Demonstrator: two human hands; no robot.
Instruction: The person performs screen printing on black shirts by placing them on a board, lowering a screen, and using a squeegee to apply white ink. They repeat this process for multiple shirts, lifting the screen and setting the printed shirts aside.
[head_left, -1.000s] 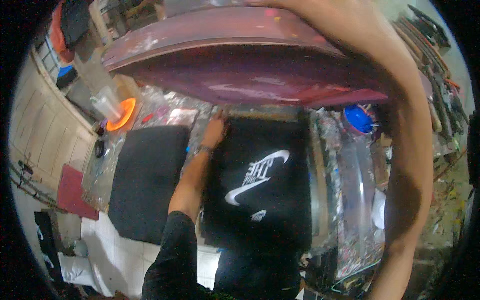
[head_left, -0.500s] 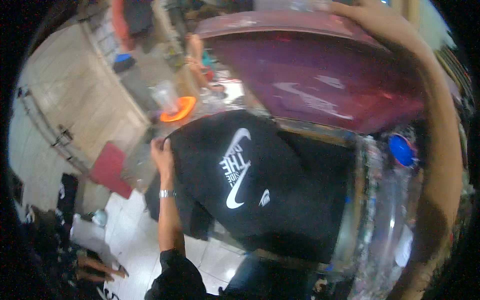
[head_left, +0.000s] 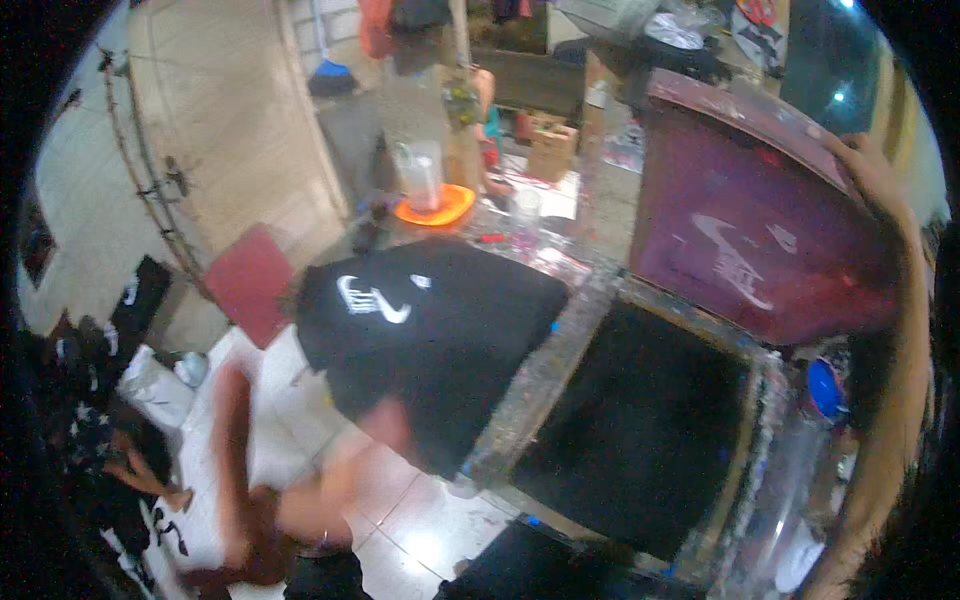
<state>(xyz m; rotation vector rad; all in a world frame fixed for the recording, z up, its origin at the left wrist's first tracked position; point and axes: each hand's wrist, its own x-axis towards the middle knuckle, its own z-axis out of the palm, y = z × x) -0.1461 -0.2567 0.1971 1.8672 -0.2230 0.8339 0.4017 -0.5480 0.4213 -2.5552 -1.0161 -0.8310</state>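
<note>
- Your left hand [head_left: 285,510] is nearest, low on the left; it is blurred, but the fingers look spread apart with nothing visible in them.
- Right of it lies the black panel [head_left: 640,430], its long axis slanting from your lower left toward the upper right.
- The printed black cloth [head_left: 485,315] is on the desk [head_left: 560,355], left of that panel; it lies ahead of your left hand and a little to its right, so the left is the nearer hand. It spreads widest from left to right, and its white print [head_left: 375,300] slopes down toward the right.
- Beyond the panel stands the purple screen [head_left: 770,225], tilted up, its top edge dropping rightward.
- Your right hand [head_left: 868,168] is clamped on that top edge, near the right end.
</note>
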